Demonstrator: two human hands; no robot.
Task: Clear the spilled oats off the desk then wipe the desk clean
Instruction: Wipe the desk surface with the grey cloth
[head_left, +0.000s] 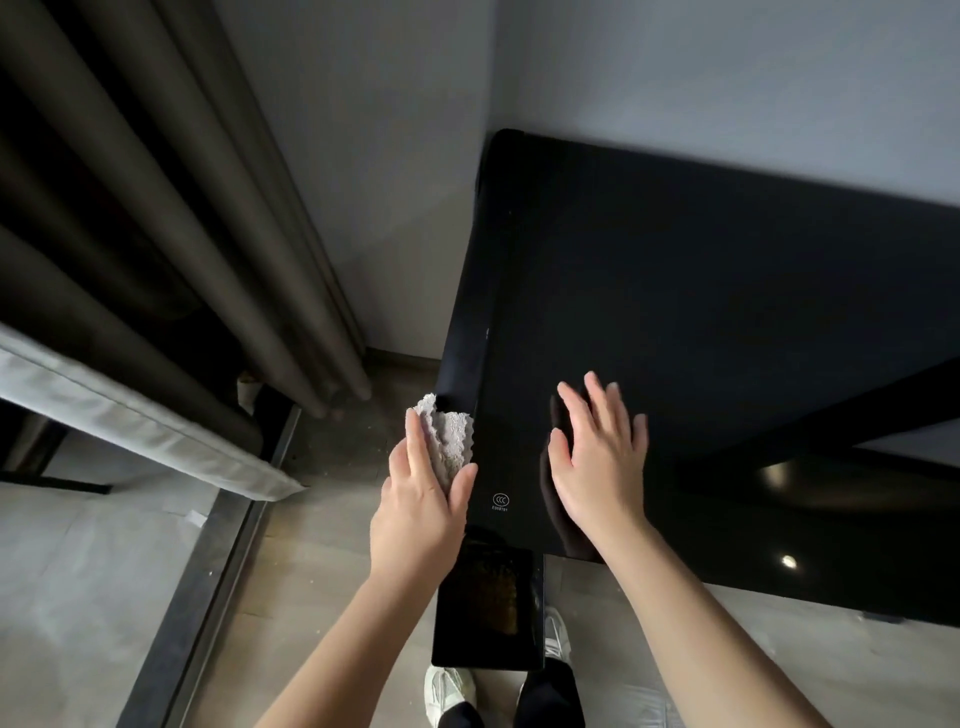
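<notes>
Black glossy desk (701, 286) in a grey-walled corner, dark curtain (156, 208) to the left. A black bin (447, 623) stands on the floor under the desk's near edge, with brownish oats (493, 597) inside; its far rim is hidden. Your left grip (421, 499) clasps a pale cloth (449, 436) at the desk's left edge. Your right grip (597, 457) is released, fingers spread flat on the top, fingertips blurred.

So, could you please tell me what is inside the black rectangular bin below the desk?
Golden-brown oats lie in the black rectangular bin. The glossy black desk's corner and the left forearm cover its far end, which cannot be seen.
</notes>
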